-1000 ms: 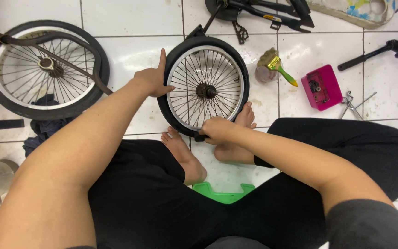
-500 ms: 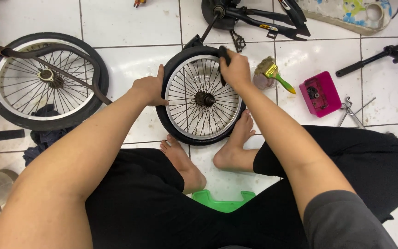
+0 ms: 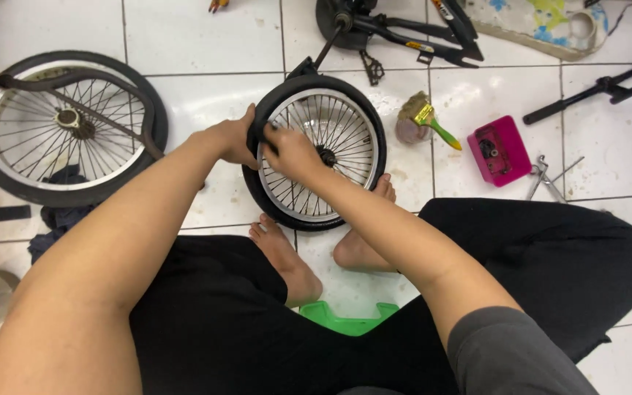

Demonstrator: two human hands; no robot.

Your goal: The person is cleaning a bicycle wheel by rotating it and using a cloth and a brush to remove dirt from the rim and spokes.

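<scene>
Bicycle wheel (image 3: 330,157), small, with silver spokes and a black tyre, stood on the white tiled floor (image 3: 206,29) between the person's bare feet, its lower edge resting near the toes. Both hands met at its upper left side. The left hand (image 3: 232,139) was clenched over the outer edge of the tyre, fingers wrapped around the rubber. The right hand (image 3: 290,150) lay across the rim just beside it, fingers curled onto the tyre and rim edge; the right forearm crossed the lower spokes and hid part of them.

A second, larger wheel (image 3: 64,128) lay flat well to the left, with a dark bar (image 3: 74,77) lying over it. Behind the held wheel a black bicycle frame part (image 3: 404,36) lay on the tiles, a black piece reaching down to touch the tyre's top. To the right sat a paintbrush with a green and yellow handle (image 3: 429,121), then a pink box (image 3: 499,150), then metal pliers (image 3: 546,175). A green stool edge (image 3: 345,318) showed between the legs.
</scene>
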